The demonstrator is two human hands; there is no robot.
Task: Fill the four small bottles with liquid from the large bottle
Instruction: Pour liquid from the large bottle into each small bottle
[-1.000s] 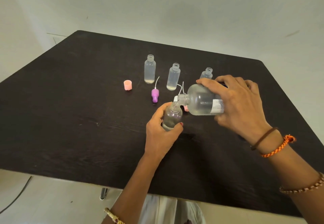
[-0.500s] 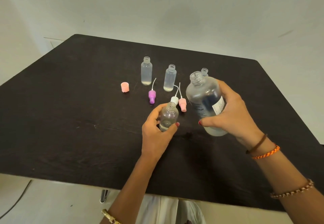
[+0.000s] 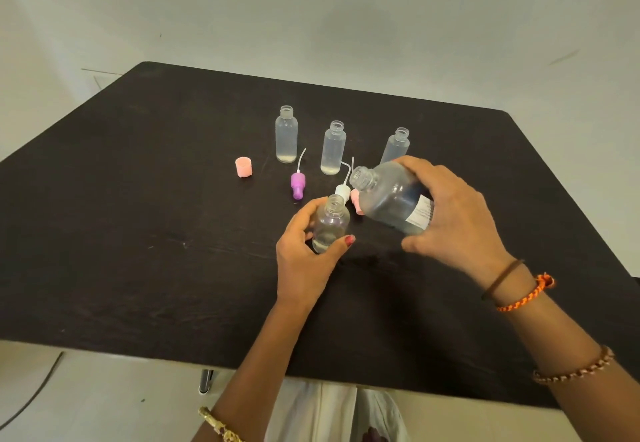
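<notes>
My right hand (image 3: 453,213) grips the large clear bottle (image 3: 388,195), tilted with its open mouth pointing left, just above and right of a small bottle. My left hand (image 3: 304,258) holds that small clear bottle (image 3: 330,223) upright on the black table (image 3: 138,216); a little liquid sits in its bottom. Three more open small bottles stand behind: one at the left (image 3: 286,135), one in the middle (image 3: 333,149), one at the right (image 3: 396,145), partly hidden by my right hand. Each of the left two shows a thin layer of liquid.
Loose caps lie between the bottles: a pink cap (image 3: 243,167) at the left, a purple pump top with a tube (image 3: 298,183), a white pump top (image 3: 342,189), and a pink one (image 3: 356,201) mostly hidden behind the large bottle.
One second ago the large bottle was tipped onto the small bottle's mouth. It was then lifted upright, and now it is tilted leftward again near the small bottle.
</notes>
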